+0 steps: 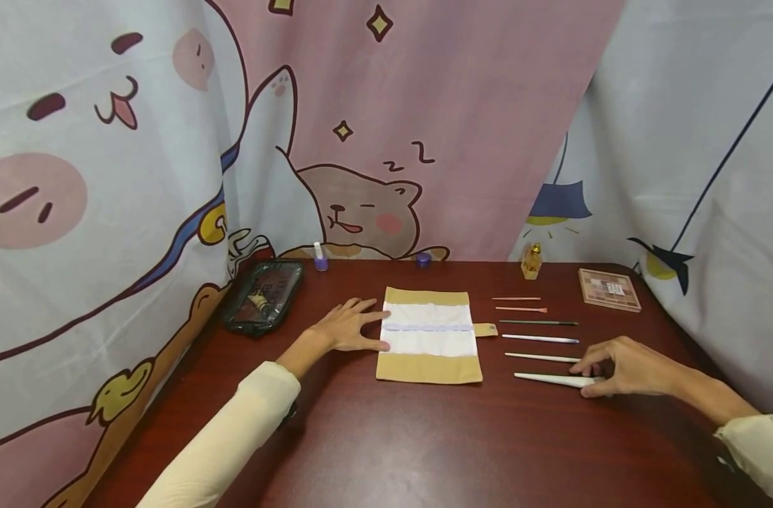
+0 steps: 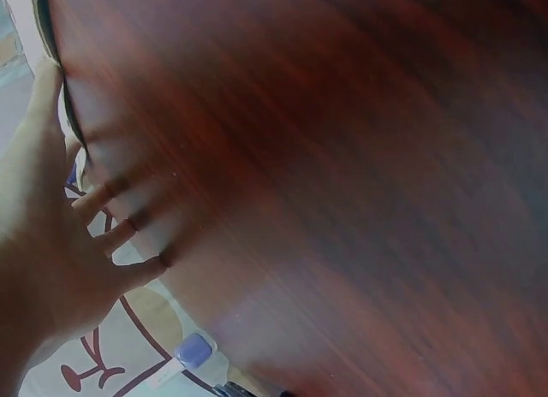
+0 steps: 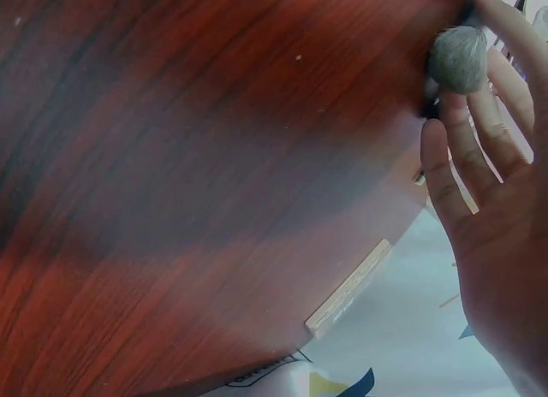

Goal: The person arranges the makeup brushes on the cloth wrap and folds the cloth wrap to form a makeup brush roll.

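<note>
A beige and white cloth brush roll (image 1: 429,335) lies unrolled flat in the middle of the dark wooden table (image 1: 386,437). My left hand (image 1: 372,326) rests flat on the roll's left edge with its fingers spread; the left wrist view shows those fingers (image 2: 111,234) pressed on the wood. To the right of the roll lie several thin brushes (image 1: 539,323) in a row. The nearest is a thick white-handled brush (image 1: 551,379). My right hand (image 1: 587,379) arches over its right end, thumb and fingers pinching it. The right wrist view shows its grey bristle head (image 3: 458,59) at my fingertips (image 3: 445,149).
A clear makeup pouch (image 1: 264,296) sits at the back left. Along the back edge stand a nail polish bottle (image 1: 321,258), a small purple jar (image 1: 423,259) and a perfume bottle (image 1: 531,261). An eyeshadow palette (image 1: 609,289) lies at the back right. Cartoon curtains close in three sides.
</note>
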`<state>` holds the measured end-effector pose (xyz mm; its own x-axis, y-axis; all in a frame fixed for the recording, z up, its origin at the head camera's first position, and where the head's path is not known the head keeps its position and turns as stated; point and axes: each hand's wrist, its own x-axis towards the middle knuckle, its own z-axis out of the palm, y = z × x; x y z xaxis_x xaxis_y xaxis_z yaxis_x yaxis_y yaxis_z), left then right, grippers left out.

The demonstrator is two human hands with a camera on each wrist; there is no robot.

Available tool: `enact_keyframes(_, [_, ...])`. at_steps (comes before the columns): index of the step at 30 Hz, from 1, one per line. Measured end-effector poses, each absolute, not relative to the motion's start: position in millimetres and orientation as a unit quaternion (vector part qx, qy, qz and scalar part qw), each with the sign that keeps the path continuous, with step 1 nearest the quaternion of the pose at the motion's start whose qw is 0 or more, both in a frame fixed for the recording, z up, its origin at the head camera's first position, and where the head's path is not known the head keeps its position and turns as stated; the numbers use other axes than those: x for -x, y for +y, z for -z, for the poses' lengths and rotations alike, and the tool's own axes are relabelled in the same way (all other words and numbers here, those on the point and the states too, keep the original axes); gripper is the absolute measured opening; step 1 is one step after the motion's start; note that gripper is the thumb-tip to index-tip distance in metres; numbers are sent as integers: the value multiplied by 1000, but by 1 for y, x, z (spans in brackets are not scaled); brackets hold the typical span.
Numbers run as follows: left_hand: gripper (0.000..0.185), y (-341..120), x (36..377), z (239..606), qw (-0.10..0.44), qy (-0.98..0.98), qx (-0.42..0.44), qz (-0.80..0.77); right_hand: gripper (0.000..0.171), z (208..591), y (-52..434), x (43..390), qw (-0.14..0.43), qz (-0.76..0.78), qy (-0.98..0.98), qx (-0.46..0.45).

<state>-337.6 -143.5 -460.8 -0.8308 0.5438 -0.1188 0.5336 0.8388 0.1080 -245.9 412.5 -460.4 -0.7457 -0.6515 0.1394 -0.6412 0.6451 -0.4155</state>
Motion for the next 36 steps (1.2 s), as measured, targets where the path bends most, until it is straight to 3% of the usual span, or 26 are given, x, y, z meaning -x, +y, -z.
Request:
enact_keyframes(13, [89, -142, 341, 462, 60, 957, -284, -17, 16, 445, 413, 248, 60, 240, 905, 345])
enact_keyframes(36, [89, -143, 338, 462, 56, 957, -284, -22, 36, 406, 362, 277, 20, 345, 889, 300])
